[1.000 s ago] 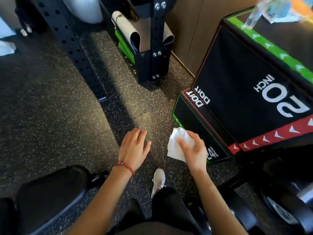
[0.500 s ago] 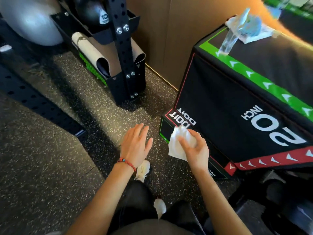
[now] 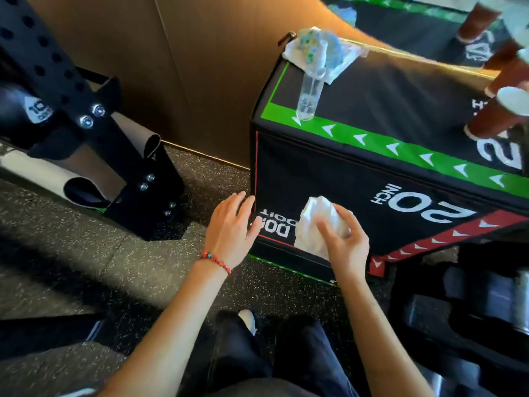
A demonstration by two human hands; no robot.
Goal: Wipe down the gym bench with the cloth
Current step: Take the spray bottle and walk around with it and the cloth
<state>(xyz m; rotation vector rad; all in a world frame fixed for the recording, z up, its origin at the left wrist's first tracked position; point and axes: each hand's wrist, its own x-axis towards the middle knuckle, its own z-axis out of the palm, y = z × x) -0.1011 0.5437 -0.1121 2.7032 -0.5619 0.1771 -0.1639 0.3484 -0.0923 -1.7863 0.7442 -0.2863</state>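
Head view shows me closer to the plyo box (image 3: 357, 173) than a second ago, right hand (image 3: 343, 242) fingers curled around the cloth (image 3: 310, 224) at frame centre, left hand (image 3: 232, 227) spread empty, bench out of sight, wiping unstarted.

The black plyo box (image 3: 329, 173) bears "20 INCH" in white on its side (upside down from here), with "DOIT" partly hidden lower down, and a dark weight (image 3: 25, 113) reads "10".
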